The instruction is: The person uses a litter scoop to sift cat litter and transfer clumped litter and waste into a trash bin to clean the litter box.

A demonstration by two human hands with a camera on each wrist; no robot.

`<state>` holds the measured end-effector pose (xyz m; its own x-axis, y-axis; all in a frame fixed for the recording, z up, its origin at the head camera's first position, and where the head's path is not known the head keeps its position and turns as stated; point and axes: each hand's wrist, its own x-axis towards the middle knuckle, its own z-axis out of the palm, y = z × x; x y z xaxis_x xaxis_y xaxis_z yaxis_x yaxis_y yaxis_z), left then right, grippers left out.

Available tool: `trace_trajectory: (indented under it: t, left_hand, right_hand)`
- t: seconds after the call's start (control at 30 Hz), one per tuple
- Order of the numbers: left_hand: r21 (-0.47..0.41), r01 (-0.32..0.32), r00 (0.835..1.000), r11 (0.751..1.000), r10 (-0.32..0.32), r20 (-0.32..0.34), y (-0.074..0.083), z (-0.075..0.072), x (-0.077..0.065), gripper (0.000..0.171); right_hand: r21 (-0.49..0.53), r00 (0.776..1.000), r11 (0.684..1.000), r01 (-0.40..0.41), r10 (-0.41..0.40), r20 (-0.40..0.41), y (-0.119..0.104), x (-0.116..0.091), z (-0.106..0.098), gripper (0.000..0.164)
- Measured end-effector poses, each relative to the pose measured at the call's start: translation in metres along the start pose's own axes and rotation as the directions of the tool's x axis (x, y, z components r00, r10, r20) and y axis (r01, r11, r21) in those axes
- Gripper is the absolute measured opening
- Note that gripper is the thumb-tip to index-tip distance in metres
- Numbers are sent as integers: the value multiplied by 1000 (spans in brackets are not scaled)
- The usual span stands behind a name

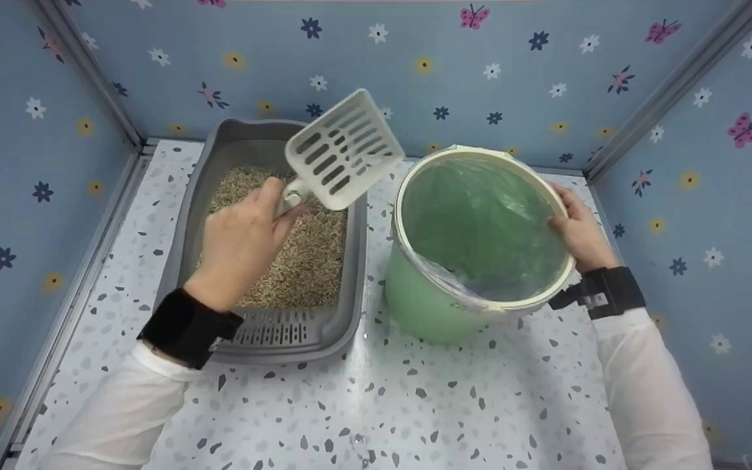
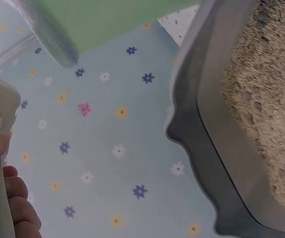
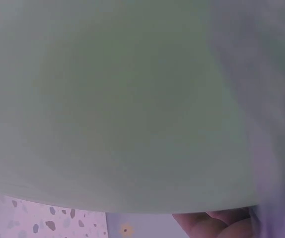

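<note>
My left hand grips the handle of a white slotted litter scoop, its head raised over the right side of a grey litter box and angled toward the bin. In the left wrist view, curled fingers wrap the scoop's handle. Tan pellet litter fills the box's floor. Beside the box stands a green bin with a cream rim and a clear plastic liner folded over it. My right hand holds the bin's right rim, thumb on the inner side; the bin wall hides most of that hand in the right wrist view.
Both objects stand on a white speckled surface. Blue flowered panels rise behind and at both sides, joined by grey metal corner strips. The box's slotted front ledge lies near the left wrist's black band.
</note>
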<state>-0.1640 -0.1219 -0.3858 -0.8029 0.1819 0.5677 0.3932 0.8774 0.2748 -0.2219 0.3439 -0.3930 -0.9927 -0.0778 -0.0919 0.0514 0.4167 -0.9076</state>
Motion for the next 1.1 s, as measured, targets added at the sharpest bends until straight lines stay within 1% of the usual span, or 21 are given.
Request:
trace_trajectory:
  t: [0.07,0.13,0.2,0.23,0.27,0.3,0.37,0.47,0.53,0.63,0.7,0.73,0.8,0.83,0.87,0.93,0.97,1.03,1.07,1.1]
  left_hand:
    - [35,56,998,998,-57,33,-19,-1,-8,33]
    - [68,114,989,991,-120,86,-37,-2,-17,36]
    - [94,174,970,980,-187,154,-52,-2,-26,37]
    - [101,203,957,974,-219,190,-58,-2,-30,38]
    - [111,234,939,966,-254,231,-63,-2,-35,39]
    - [122,264,917,957,-288,275,-67,-2,-38,40]
    - [150,311,867,938,-345,360,-74,-3,-45,42]
    - [207,357,779,911,-412,473,-80,-3,-51,46]
    - [244,379,717,893,-450,532,-81,-3,-53,45]
    - [298,394,620,869,-491,612,-82,-1,-53,45]
    - [319,395,560,861,-501,660,-82,0,-53,44]
    - [324,396,530,859,-502,683,-82,1,-52,41]
    - [335,401,476,853,-506,719,-84,3,-50,33]
    - [337,407,455,849,-509,731,-85,4,-49,29]
    - [339,409,439,847,-508,741,-86,6,-48,25]
    - [346,420,414,839,-517,749,-89,10,-46,21]
    - [355,418,403,836,-521,752,-90,12,-45,22]
    - [366,411,387,835,-524,759,-92,17,-44,25]
    - [369,403,384,838,-521,762,-92,18,-43,26]
    - [368,403,389,838,-521,760,-91,20,-41,27]
  right_hand:
    - [4,1000,1000,2,-2,-2,0,0,0,63]
    - [8,1000,1000,3,-3,-2,-1,0,-1,63]
    - [2,1000,1000,3,-3,-3,-1,-1,-1,63]
    - [3,1000,1000,4,-4,-3,-1,-1,-1,63]
    - [3,1000,1000,4,-4,-2,-2,-1,-1,64]
    - [0,1000,1000,4,-4,-2,-2,-1,-2,64]
    - [-2,1000,1000,7,-7,0,-2,-1,-2,64]
    - [2,1000,1000,14,-14,3,-3,-2,-2,64]
    - [3,1000,1000,17,-17,3,-3,-1,-1,64]
    - [7,1000,1000,18,-18,3,-2,-1,-1,64]
    - [5,1000,1000,19,-19,6,-2,-1,-1,65]
    - [6,1000,1000,19,-19,7,-2,0,-1,65]
    - [3,1000,1000,20,-20,8,-1,0,-1,65]
    - [0,1000,1000,21,-21,9,-1,0,-1,66]
    - [-1,1000,1000,22,-22,10,-1,0,-1,66]
    - [2,1000,1000,20,-20,10,-1,1,0,65]
    - [2,1000,1000,19,-19,10,-1,1,0,65]
    - [5,1000,1000,18,-18,12,0,1,0,65]
    - [10,1000,1000,17,-17,14,0,1,0,65]
    - [13,1000,1000,17,-17,16,0,2,0,65]
